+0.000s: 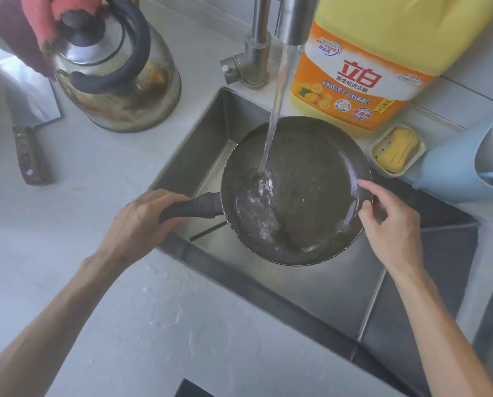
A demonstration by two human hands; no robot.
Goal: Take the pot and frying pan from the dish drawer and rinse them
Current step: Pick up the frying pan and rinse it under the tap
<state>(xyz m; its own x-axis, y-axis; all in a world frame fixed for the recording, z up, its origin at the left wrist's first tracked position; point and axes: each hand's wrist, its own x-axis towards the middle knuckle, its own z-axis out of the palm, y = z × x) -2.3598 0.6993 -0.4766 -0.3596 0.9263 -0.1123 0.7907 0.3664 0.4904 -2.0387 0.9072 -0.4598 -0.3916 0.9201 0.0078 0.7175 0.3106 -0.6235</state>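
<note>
At frame centre, the wet, probably slippery frying pan is gripped by the left hand at its handle; its rim is pinched by the right hand.

The pale tabletop carries a stained kettle and a cleaver at left; behind the sink stand a yellow detergent jug and a soap dish.

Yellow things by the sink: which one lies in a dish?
The soap bar, lying in its small tray right of the frying pan. The detergent bottle stands upright on the counter.
</note>
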